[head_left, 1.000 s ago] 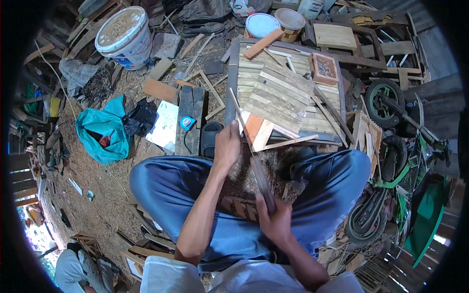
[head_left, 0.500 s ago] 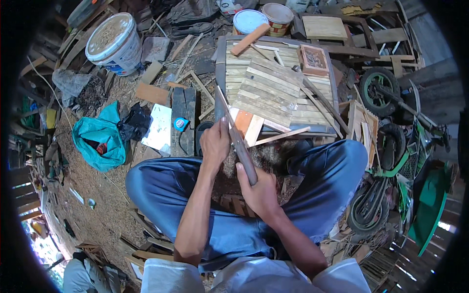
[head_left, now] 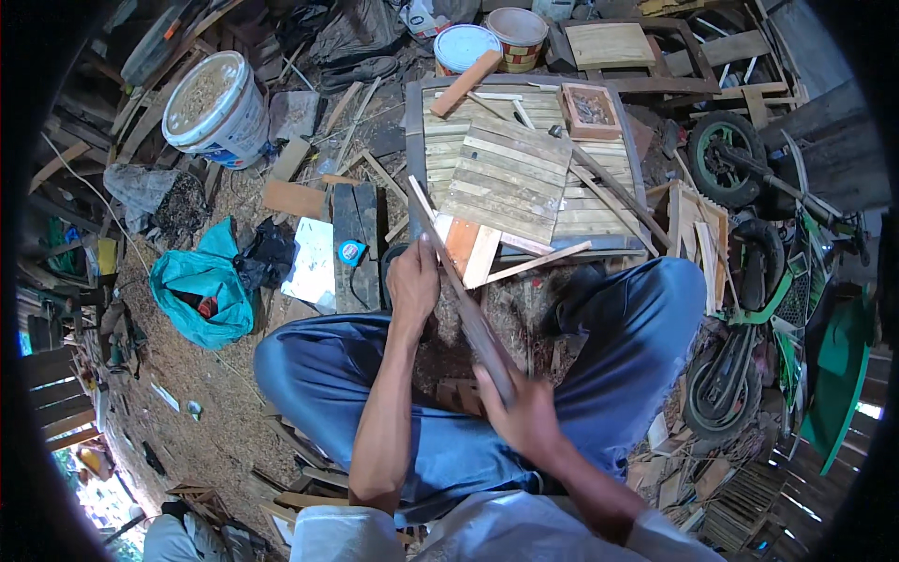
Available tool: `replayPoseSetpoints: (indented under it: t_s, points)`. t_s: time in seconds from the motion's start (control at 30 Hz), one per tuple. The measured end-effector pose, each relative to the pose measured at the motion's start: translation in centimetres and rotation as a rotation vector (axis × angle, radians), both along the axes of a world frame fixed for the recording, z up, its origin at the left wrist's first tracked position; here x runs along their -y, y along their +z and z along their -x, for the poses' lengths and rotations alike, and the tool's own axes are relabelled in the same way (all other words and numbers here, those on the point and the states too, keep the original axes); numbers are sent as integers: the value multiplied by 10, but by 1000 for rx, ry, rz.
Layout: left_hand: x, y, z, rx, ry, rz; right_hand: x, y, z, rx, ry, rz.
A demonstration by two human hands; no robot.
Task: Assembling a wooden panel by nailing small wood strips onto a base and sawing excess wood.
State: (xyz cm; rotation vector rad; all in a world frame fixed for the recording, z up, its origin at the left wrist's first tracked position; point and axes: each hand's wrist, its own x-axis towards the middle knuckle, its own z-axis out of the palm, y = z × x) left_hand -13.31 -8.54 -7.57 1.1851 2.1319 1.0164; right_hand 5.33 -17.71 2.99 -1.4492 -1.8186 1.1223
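I sit cross-legged on the ground in blue trousers [head_left: 328,375]. My left hand [head_left: 415,283] is closed around a long thin wooden slat [head_left: 429,211] that slants away from me toward the upper left. My right hand [head_left: 526,417] grips the near end of a dark flat bar [head_left: 478,328] lying along the slat; whether it is a blade I cannot tell. Both hands hover over my lap, above wood shavings [head_left: 510,314] between my knees.
A slatted wooden panel [head_left: 524,178] lies just ahead, with a small framed box [head_left: 590,108] on it. Left of it are dark planks with a tape measure [head_left: 351,251], a teal bag [head_left: 201,286] and a white bucket [head_left: 211,103]. Two cans [head_left: 465,45] stand beyond, wheels and scrap [head_left: 721,159] to the right.
My right hand slid forward along the slat, then drew back toward my body with the dark bar. My left hand stayed gripping the slat in nearly the same place.
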Motion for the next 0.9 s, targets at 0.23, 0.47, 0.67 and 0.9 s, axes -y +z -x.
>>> replayPoseSetpoints:
  t_s: [0.23, 0.47, 0.67, 0.9]
  points:
    - [-3, -14, -2, 60, -12, 23, -26, -27, 16, 12, -6, -46]
    - [-5, 0, 0, 47, 14, 2, 32, 10, -38, -4, -69, 228]
    - [-4, 1, -3, 64, -11, 28, -43, -27, 29, 19, -7, -14]
    - [-7, 6, -1, 24, -7, 47, 40, 14, -42, 127, 2, 231]
